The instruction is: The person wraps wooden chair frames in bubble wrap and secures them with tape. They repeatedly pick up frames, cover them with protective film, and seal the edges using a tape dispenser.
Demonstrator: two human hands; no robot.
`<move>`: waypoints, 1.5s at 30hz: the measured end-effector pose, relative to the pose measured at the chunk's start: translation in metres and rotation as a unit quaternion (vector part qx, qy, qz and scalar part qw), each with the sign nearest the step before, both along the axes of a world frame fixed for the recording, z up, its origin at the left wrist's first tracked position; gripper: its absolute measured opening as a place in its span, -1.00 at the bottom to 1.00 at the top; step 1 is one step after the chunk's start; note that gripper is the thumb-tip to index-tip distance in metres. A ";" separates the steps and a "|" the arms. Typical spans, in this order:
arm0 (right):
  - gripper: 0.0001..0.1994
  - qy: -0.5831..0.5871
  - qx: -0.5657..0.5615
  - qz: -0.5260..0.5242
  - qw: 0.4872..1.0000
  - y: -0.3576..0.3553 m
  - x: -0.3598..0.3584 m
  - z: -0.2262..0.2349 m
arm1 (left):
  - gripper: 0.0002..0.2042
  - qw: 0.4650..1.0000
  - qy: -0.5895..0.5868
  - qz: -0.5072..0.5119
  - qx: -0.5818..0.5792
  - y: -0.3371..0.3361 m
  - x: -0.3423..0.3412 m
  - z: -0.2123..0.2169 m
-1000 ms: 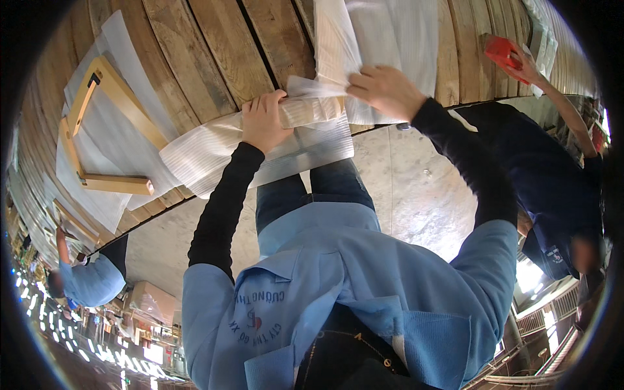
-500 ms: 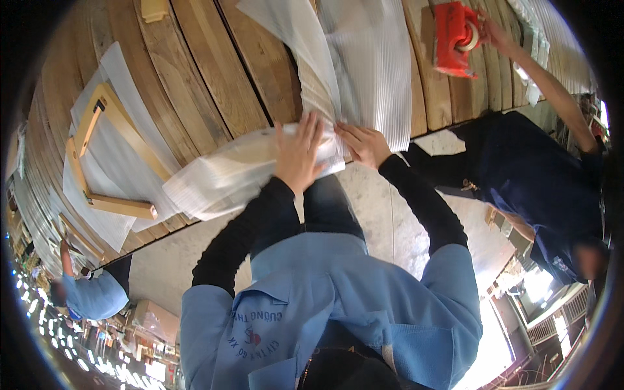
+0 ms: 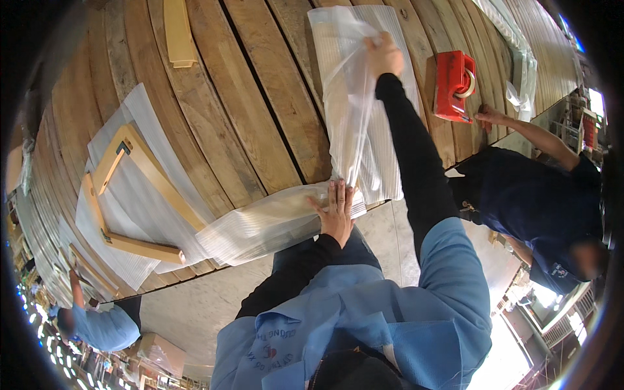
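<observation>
Across the plank tabletop (image 3: pixel 211 117), white wrapping (image 3: pixel 348 104) runs to the near edge. Left hand (image 3: pixel 337 213): fingers spread, palm down on it. Right hand (image 3: pixel 385 55): seemingly clamped on it farther off, left of a red tape dispenser (image 3: pixel 447 88).

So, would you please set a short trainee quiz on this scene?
1. Multiple choice: what lies under the pale wooden frame? (a) a cardboard tray, (b) a translucent sheet, (c) a towel
2. True or false: the left hand is balled into a fist.
3. Fill in: the hand reaching farther from the body is the ____.

Key: 1. b. 2. False, it is spread on translucent wrapping. 3. Right hand.
</observation>
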State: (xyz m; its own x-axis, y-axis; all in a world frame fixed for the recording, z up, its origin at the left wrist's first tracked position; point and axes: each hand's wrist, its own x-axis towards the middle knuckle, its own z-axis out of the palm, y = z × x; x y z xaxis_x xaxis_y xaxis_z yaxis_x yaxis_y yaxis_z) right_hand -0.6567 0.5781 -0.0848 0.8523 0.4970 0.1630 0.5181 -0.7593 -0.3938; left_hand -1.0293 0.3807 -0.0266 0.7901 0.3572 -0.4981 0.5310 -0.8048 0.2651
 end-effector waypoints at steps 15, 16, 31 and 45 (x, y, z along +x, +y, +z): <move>-0.27 -0.356 -0.070 0.540 0.759 0.341 -0.139 0.036 | -0.38 0.998 0.039 -0.027 -0.032 -0.004 0.006 0.004; -0.32 -0.347 -0.058 0.517 0.780 0.374 -0.148 0.031 | -0.38 0.989 0.091 -0.077 -0.084 0.010 0.012 0.011; -0.30 -0.368 -0.022 0.495 0.787 0.391 -0.108 0.108 | -0.39 1.000 0.019 -0.004 0.002 -0.025 -0.001 -0.020; -0.83 -0.132 -0.502 0.668 0.533 0.065 -0.230 0.310 | -0.37 0.991 -0.069 0.028 0.110 -0.029 -0.019 -0.037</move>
State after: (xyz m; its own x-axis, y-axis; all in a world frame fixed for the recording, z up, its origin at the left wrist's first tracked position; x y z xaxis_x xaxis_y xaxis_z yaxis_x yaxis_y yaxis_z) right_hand -0.8870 0.6434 0.2251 -0.3592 0.5811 -0.7303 0.7968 0.5983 0.0841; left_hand -1.0482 0.3520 -0.0639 0.8215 0.4902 -0.2915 0.5469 -0.8220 0.1589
